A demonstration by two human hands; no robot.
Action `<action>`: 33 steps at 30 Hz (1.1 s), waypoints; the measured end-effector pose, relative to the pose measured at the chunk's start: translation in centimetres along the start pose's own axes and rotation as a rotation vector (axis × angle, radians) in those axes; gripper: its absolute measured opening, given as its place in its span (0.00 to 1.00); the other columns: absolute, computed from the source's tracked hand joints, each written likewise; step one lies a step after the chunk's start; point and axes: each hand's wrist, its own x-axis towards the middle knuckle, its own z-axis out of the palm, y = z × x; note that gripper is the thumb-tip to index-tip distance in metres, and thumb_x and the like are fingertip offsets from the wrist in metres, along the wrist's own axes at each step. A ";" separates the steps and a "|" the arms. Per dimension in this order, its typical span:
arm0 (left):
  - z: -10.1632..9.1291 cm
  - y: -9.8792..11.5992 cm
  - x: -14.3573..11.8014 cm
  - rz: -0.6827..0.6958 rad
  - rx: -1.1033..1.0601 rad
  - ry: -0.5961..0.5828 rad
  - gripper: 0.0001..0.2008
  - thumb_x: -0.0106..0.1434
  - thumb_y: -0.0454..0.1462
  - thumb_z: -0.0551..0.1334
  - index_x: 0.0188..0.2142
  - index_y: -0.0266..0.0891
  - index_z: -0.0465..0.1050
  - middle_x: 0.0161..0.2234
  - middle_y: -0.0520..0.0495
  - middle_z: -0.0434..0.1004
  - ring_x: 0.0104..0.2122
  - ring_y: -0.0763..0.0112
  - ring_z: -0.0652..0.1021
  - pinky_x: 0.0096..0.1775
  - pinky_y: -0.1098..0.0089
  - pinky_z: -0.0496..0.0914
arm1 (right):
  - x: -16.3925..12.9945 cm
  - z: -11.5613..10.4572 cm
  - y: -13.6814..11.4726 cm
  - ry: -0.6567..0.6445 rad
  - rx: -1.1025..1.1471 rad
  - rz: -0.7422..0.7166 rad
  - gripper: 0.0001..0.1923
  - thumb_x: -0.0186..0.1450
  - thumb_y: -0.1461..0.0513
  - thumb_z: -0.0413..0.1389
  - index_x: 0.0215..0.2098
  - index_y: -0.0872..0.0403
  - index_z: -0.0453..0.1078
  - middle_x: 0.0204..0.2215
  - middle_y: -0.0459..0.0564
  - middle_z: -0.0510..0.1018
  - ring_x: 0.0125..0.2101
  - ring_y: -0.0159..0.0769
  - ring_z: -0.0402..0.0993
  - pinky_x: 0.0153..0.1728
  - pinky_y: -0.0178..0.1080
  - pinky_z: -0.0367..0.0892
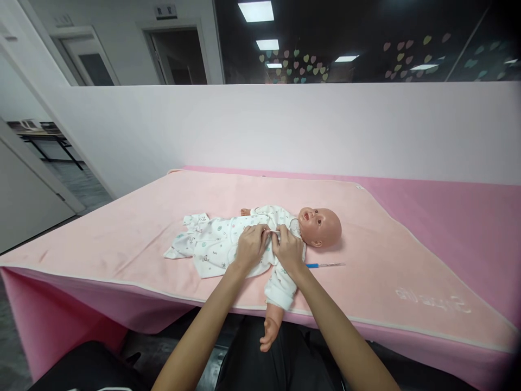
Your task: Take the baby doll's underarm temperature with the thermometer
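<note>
Right now, from where I am standing:

Table: a long table [448, 217] draped in deep pink cloth is stretching across the room against a low white partition [285, 125].

Blanket: a paler pink blanket [122, 228] is lying over the table's left and middle part, its near edge hanging over the front.

Doll: a baby doll [319, 225] is lying on its back on the blanket, head pointing to the right, legs to the left, one bare arm dangling off the near edge of the table.

Garment: a white printed romper [207, 244] is covering the doll from neck to feet; its loose leg ends are lying flat toward the left.

Left hand: the left hand [251, 247] is resting on the doll's chest, fingers curled together and pinching the romper's front at the closure.

Right hand: the right hand [288, 248] is sitting just beside the left one, nearer the doll's neck, its fingers likewise bunched and gripping the fabric edge.

Fabric between the fingers: a short strip of the romper's front is being held taut between the two sets of fingertips, which are almost touching each other; whether a snap or a tie is being held there, I cannot tell.

Thermometer-like stick: a thin rod with a blue end [324, 265] is lying on the blanket just beside the right wrist, below the doll's head, untouched.
</note>
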 end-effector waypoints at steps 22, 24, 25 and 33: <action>-3.1 -0.7 -2.3 -0.220 0.083 -0.031 0.05 0.58 0.35 0.55 0.34 0.39 0.67 0.33 0.47 0.74 0.36 0.63 0.70 0.41 0.62 0.62 | 0.0 0.0 0.4 0.053 0.066 0.009 0.09 0.66 0.58 0.48 0.32 0.54 0.65 0.25 0.45 0.75 0.22 0.30 0.68 0.23 0.33 0.52; -3.2 -0.6 -2.3 -0.228 0.098 -0.048 0.06 0.58 0.36 0.55 0.34 0.39 0.69 0.34 0.47 0.74 0.37 0.62 0.71 0.42 0.62 0.61 | 0.0 -0.1 0.4 0.050 0.070 0.012 0.10 0.66 0.58 0.48 0.32 0.54 0.65 0.25 0.45 0.75 0.22 0.30 0.68 0.23 0.33 0.52; -3.2 -0.7 -2.4 -0.231 0.094 -0.049 0.07 0.59 0.37 0.55 0.35 0.39 0.69 0.34 0.47 0.75 0.37 0.62 0.71 0.42 0.63 0.62 | 0.0 -0.1 0.4 0.046 0.070 0.014 0.10 0.66 0.58 0.48 0.32 0.54 0.65 0.25 0.45 0.75 0.22 0.30 0.68 0.23 0.33 0.52; -3.5 -1.3 -2.7 -0.279 -0.030 0.020 0.12 0.62 0.39 0.55 0.40 0.41 0.74 0.30 0.49 0.77 0.34 0.68 0.73 0.40 0.65 0.63 | 0.0 -0.1 0.3 0.042 0.076 0.022 0.08 0.65 0.59 0.48 0.32 0.54 0.66 0.25 0.45 0.75 0.21 0.29 0.67 0.23 0.33 0.51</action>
